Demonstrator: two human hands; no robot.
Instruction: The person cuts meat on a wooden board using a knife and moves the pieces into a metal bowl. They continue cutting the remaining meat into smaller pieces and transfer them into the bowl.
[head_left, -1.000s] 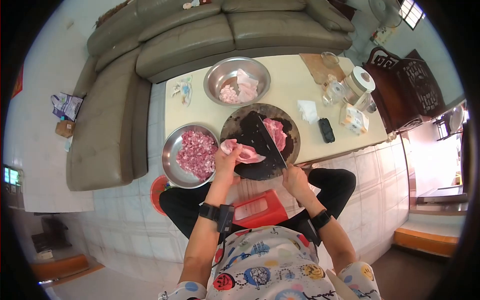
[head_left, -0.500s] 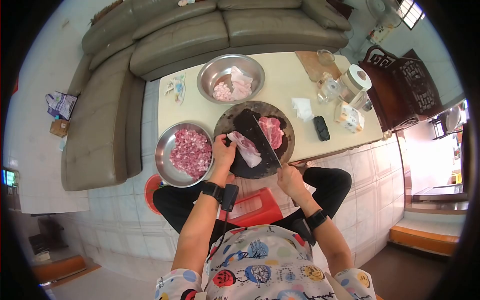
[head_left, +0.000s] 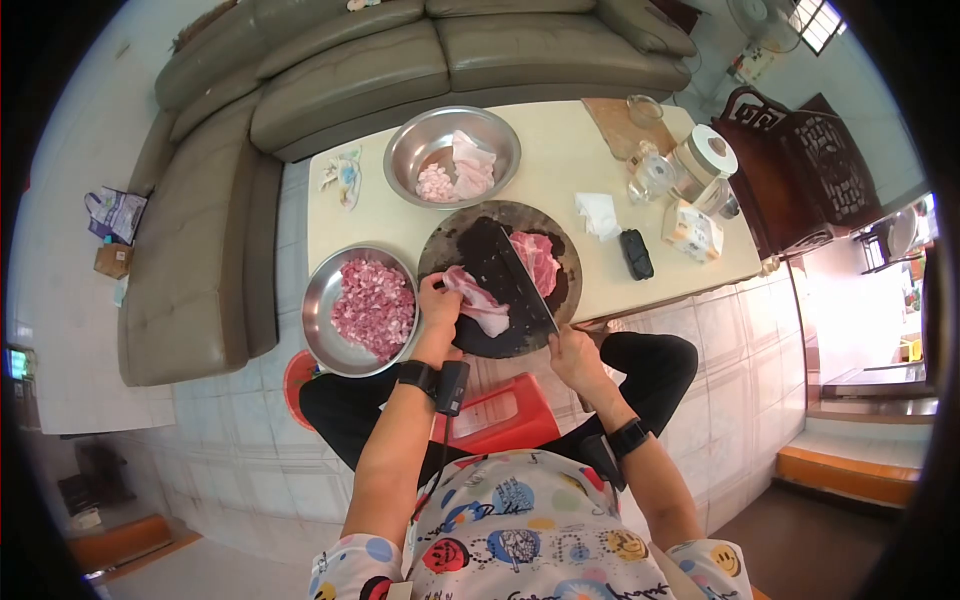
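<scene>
Head view: what have your hands got?

Your left hand has the upper-left end of the meat strip, fingers bent with almost no gap. Your right hand is wrapped round the handle of the cleaver.

Where's the strip?

On the left half of the round board, left of the blade. Second piece of meat is right of it. Can't tell if the edge touches wood. Steel bowl of diced meat sits just beside your left hand.

How will the strip handle?

My read: light, floppy, slick with fat; stretches before it tears. Grip the end farthest from the blade, fingertips curled back. Cleaver: stiff, blade-heavy; hold it well up the handle.

Delta from the earlier frames?

A second ago the strip lay more crosswise, your left hand over its end. Now it slants more steeply towards you, hand at its left side. Cleaver's still between the two pieces, same grip. Diced meat looks unchanged.
</scene>
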